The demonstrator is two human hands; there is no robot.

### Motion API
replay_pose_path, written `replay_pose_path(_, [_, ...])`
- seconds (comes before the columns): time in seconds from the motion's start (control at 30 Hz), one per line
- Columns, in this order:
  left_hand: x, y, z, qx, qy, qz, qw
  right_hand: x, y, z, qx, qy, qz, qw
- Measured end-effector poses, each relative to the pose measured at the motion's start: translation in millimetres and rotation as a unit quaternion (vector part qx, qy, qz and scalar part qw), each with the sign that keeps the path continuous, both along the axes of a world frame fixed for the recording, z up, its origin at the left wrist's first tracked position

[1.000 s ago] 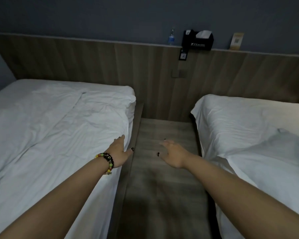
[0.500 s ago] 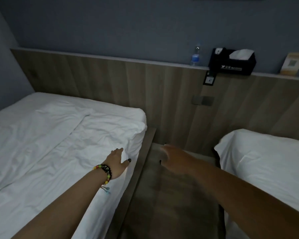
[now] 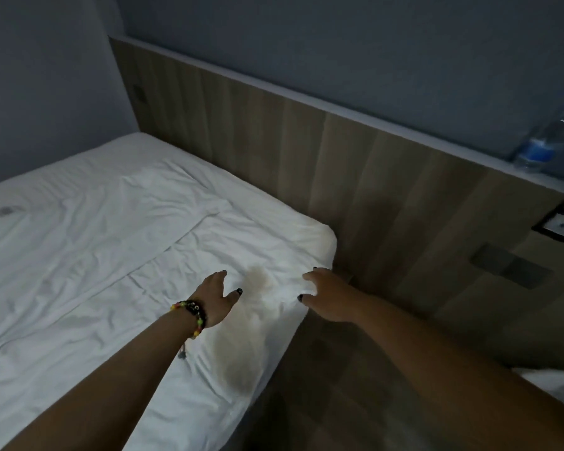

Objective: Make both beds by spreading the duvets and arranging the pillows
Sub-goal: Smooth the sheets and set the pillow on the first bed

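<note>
1. Head view: left hand (image 3: 216, 299), fingers spread, lies flat on the rumpled white cotton duvet (image 3: 118, 255) on the left bed.
2. Right hand (image 3: 328, 296), fingers loosely spread and holding nothing, reaches the duvet's corner near the wooden headboard panel (image 3: 355, 177).
3. Best now: pinch that corner, pull taut towards the headboard.

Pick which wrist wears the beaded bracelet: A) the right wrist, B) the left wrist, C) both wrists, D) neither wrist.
B: the beaded bracelet circles the wrist just behind the left hand over the white duvet, while the wrist of the right hand is bare.
</note>
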State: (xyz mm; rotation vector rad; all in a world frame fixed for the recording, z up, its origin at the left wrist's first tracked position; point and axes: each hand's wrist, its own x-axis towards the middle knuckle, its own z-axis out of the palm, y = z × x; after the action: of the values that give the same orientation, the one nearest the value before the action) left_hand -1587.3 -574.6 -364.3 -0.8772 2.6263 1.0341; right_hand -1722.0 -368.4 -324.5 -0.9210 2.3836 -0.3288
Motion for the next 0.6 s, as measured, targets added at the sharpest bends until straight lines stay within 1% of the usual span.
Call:
replay_pose_path(0.1, [-42.7, -36.7, 1.4, 0.0, 0.004, 0.034, 0.999, -61.5, -44.6, -1.0, 0.0, 0.0, 0.009, 1.0])
replay_pose_path(0.2, [-77.5, -62.0, -1.3, 0.011, 0.01, 0.059, 0.998, -113.1, -85.1, -5.1, -0.021, -0.023, 0.006, 0.999])
replay_pose_path(0.37, [-119.8, -88.5, -30.3, 0.034, 0.033, 0.092, 0.995, -196.2, -156.6, -44.9, 0.021, -0.06, 0.031, 0.998])
replay_pose_path(0.47, [-142.1, -108.5, -49.7, 0.041, 0.027, 0.152, 0.987, -242.6, -207.7, -73.2, 0.061, -0.086, 0.071, 0.992])
replay_pose_path(0.6, [-173.3, -138.5, -74.4, 0.03, -0.021, 0.244, 0.969, -291.8, -294.2, -109.2, 0.058, -0.13, 0.135, 0.981])
